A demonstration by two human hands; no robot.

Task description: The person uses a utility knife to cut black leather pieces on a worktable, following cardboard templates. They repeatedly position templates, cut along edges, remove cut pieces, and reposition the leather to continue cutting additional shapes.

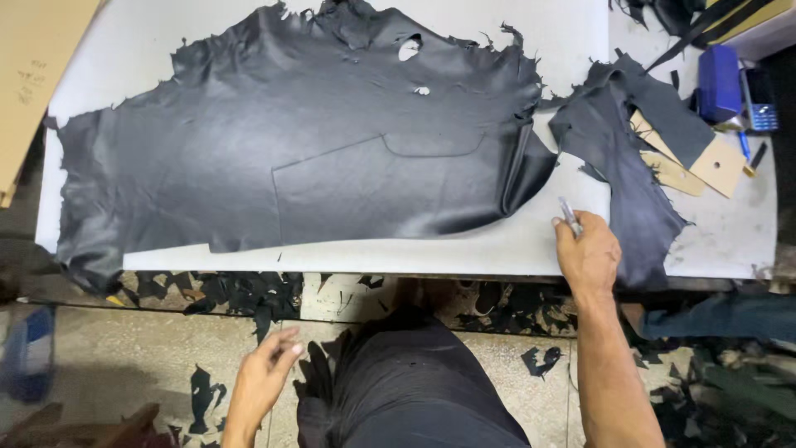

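A large black leather hide [282,141] lies spread over the white table [514,249], with a cut outline showing in its lower middle and two small holes near its top. My right hand [587,253] rests on the table's front edge just right of the hide, shut on a thin metal knife [570,216] that points up and away. My left hand [264,377] hangs below the table over the floor, fingers loosely apart, holding nothing. A smaller black leather piece [622,158] drapes over the table edge right of my right hand.
Brown cardboard patterns [705,166] lie at the right with a blue box [718,83] and a blue handheld device [761,112]. A cardboard sheet [33,75] leans at the left. Black leather scraps [240,294] litter the floor under the table.
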